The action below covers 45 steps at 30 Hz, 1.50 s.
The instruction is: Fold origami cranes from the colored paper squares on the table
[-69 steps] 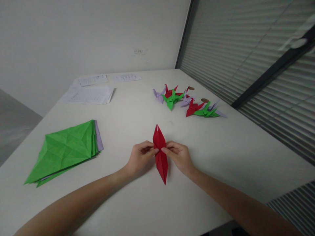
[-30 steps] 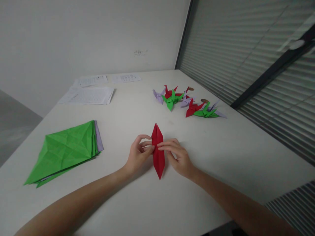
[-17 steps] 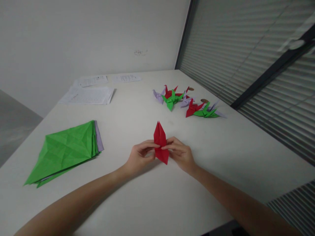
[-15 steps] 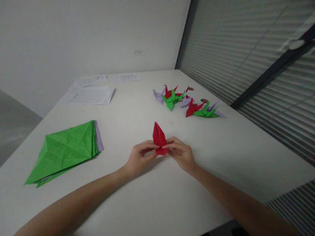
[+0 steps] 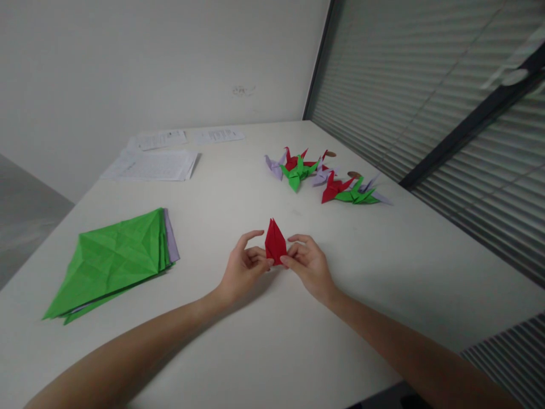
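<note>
A red folded origami paper (image 5: 275, 241) stands upright between my hands, its two narrow points facing up. At its lower left edge, my left hand (image 5: 244, 264) pinches it with the thumb in front; the index finger is raised and bent away from the paper. My right hand (image 5: 313, 267) holds the lower right edge, thumb in front and the other fingers curled behind and beside it. The paper's bottom edge is partly covered by both thumbs.
Green and lilac creased paper sheets (image 5: 114, 255) lie stacked at the left. Several folded paper cranes (image 5: 298, 173) in red, green and lilac sit at the back right, by the window blinds (image 5: 426, 102). Printed pages (image 5: 149, 166) lie at the back left of the white table (image 5: 221, 199).
My thumbs have moved down to the paper's bottom corners and my index fingers have lifted off its front. The lower flap that stuck out no longer shows, and the tip sits slightly lower.
</note>
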Each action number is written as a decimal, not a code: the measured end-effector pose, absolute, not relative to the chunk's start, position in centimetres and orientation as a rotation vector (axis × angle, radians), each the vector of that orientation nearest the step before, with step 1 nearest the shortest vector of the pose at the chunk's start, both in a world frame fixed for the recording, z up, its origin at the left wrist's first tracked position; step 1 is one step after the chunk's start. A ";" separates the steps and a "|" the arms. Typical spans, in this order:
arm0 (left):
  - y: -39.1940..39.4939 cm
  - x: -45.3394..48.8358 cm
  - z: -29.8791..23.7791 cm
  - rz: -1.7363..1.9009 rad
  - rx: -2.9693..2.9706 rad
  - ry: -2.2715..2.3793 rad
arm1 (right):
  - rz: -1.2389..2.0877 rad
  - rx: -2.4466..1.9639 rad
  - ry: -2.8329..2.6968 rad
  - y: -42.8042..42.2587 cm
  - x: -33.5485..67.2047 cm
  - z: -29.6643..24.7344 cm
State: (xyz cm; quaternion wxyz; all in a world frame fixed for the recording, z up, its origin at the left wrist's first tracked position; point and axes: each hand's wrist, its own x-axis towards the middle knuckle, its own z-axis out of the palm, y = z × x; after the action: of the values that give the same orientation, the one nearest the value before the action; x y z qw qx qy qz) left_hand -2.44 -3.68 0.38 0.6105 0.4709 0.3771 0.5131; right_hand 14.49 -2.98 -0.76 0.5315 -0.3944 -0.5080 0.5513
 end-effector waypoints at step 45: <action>-3.5 -2.4 -0.7 1.104 1.066 0.749 | 1.381 -0.981 -1.211 -2.5 14.8 -1.4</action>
State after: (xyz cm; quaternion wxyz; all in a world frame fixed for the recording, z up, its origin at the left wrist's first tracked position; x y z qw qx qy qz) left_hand -2.41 -3.52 -0.74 0.6573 0.4704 0.3306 0.4872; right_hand 14.76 -2.50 -1.43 0.5051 -0.4067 -0.5018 0.5724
